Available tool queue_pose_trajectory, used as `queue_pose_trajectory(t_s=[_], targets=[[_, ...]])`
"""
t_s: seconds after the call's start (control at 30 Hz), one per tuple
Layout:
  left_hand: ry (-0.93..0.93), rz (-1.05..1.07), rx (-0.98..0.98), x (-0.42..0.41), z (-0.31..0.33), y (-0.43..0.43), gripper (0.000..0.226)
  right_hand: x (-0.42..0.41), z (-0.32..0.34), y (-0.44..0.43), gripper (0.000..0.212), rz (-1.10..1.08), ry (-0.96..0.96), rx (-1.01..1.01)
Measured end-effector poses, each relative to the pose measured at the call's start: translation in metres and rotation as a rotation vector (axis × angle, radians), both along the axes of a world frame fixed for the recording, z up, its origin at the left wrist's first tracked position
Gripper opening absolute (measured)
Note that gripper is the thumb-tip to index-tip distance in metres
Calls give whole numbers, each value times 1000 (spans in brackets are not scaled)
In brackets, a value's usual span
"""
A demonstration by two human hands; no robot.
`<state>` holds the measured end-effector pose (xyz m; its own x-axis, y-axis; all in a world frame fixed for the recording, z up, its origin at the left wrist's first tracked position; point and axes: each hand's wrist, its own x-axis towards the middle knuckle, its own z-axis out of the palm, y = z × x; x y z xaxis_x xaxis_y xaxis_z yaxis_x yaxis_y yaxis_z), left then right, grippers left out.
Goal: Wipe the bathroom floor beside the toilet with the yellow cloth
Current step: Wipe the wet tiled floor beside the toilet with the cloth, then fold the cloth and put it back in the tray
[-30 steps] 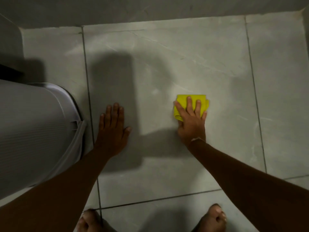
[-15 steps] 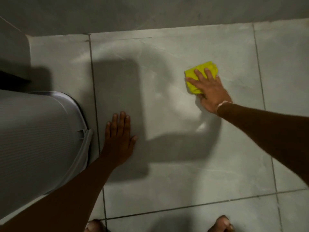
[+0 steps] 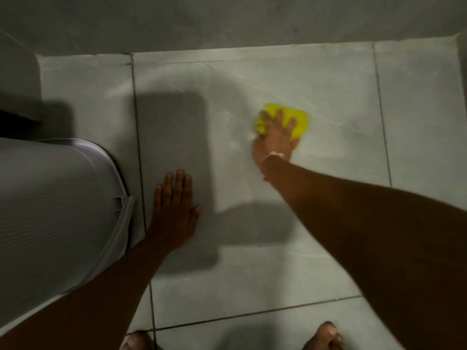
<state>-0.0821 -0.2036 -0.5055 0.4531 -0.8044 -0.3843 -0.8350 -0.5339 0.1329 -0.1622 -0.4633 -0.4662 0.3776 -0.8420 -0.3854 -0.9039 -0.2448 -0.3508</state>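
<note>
A folded yellow cloth point(image 3: 298, 120) lies on the grey tiled floor point(image 3: 328, 82), right of centre. My right hand point(image 3: 274, 140) presses flat on top of it with fingers spread, covering its lower left part. My left hand point(image 3: 174, 210) rests palm down on the floor, fingers together and holding nothing, just right of the white toilet point(image 3: 50, 210). The toilet fills the left side of the view.
The grey wall point(image 3: 227, 18) runs along the top, meeting the floor at a pale joint. A dark recess point(image 3: 15, 122) sits behind the toilet at the far left. My bare feet point(image 3: 326, 337) show at the bottom edge. Dark grout lines cross the floor.
My right hand slid the cloth away from me and to the right, then back a little to the left. My left hand stayed planted beside the toilet.
</note>
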Motion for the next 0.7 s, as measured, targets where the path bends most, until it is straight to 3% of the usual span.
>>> queue_pose_trajectory(t_s=[0.13, 0.17, 0.23, 0.33, 0.37, 0.5, 0.57, 0.63, 0.7], targets=[[23, 4, 28, -1, 6, -2, 75, -53, -5, 95, 65, 745, -82, 1], [27, 5, 31, -1, 8, -4, 76, -80, -3, 100, 64, 848, -72, 6], [43, 6, 32, -1, 10, -4, 78, -121, -10, 97, 68, 783, -31, -1], [58, 14, 26, 0, 10, -4, 80, -130, -8, 114, 69, 211, 127, -36], [61, 17, 24, 0, 10, -4, 81, -126, -7, 130, 67, 196, 137, -40], [70, 19, 27, 0, 8, -5, 81, -157, -7, 171, 71, 826, 1, -94], [73, 20, 37, 0, 8, -5, 81, -197, -3, 144, 68, 968, 21, -173], [69, 18, 41, -1, 7, -5, 80, -233, 4, 118, 70, 891, 84, -206], [60, 13, 55, -2, 6, -4, 80, -251, 6, 88, 75, 576, 125, -103]])
